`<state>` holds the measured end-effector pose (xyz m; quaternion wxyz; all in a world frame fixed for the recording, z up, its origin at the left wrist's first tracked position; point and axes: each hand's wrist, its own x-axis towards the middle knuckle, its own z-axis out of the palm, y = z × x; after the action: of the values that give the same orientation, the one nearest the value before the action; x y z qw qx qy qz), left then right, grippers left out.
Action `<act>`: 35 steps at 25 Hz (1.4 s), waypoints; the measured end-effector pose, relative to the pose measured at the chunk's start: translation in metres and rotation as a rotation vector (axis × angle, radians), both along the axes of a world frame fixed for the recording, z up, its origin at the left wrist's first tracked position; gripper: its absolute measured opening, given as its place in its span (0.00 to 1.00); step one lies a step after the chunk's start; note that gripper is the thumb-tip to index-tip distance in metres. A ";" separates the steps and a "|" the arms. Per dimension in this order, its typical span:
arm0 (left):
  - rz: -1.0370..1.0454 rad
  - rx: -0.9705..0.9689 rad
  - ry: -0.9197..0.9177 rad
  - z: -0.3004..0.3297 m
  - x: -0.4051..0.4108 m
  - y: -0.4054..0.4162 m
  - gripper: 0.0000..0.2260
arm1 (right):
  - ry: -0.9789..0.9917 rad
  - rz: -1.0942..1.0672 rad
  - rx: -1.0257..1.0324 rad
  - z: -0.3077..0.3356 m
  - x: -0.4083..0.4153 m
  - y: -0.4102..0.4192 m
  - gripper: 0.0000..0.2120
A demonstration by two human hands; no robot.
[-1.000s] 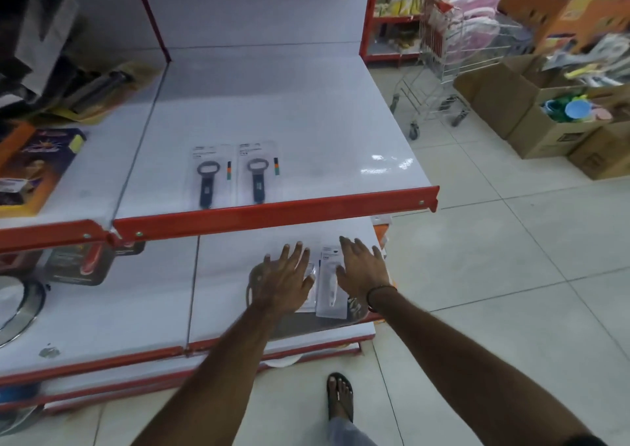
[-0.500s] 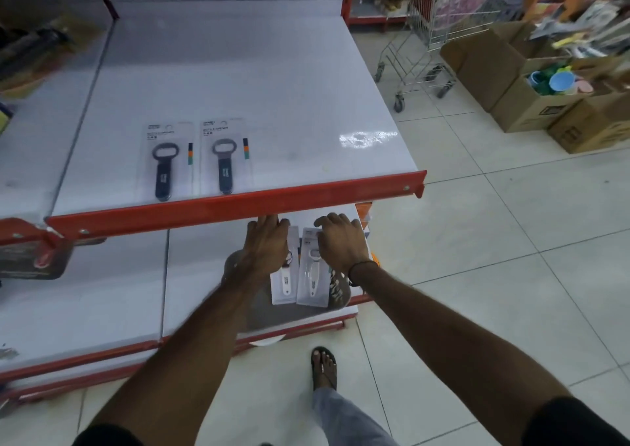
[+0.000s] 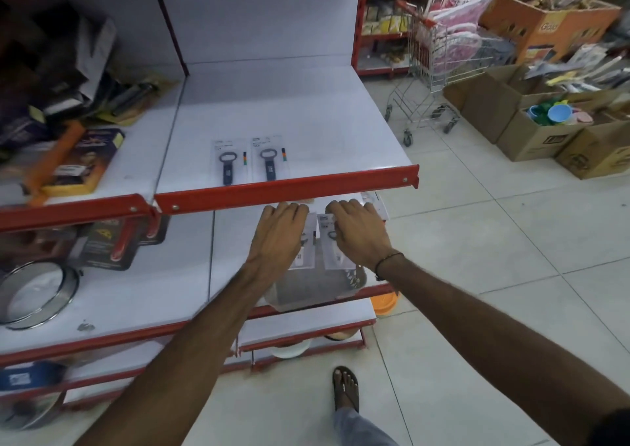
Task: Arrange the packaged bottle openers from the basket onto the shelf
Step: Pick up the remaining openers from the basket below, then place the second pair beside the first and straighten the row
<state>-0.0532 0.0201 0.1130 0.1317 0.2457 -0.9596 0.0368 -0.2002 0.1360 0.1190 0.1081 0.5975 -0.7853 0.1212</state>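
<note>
**Two packs lifted from basket**

Two openers already lie on the shelf. Since a second ago both hands rose from the basket: left hand closed on a pack, right hand on another pack, just under the shelf lip. Placement likely next.

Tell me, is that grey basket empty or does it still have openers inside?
Looks empty: the visible floor of the grey basket is bare. The hands hold two packaged openers above it, hiding its far end.
</note>
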 end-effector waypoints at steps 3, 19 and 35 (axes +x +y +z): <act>-0.026 -0.105 0.210 0.051 0.013 0.006 0.15 | 0.085 0.028 -0.159 0.049 0.005 0.003 0.11; 0.263 0.180 0.312 0.172 -0.092 -0.126 0.17 | -0.338 -0.100 -0.229 0.182 -0.096 -0.123 0.10; 0.213 0.341 0.019 0.090 -0.120 -0.133 0.19 | -0.186 -0.125 0.206 0.096 -0.131 -0.142 0.19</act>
<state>-0.1728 -0.1132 0.2026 0.0927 0.3649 -0.9193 -0.1151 -0.3311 -0.0059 0.2151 -0.0197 0.5417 -0.8357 0.0881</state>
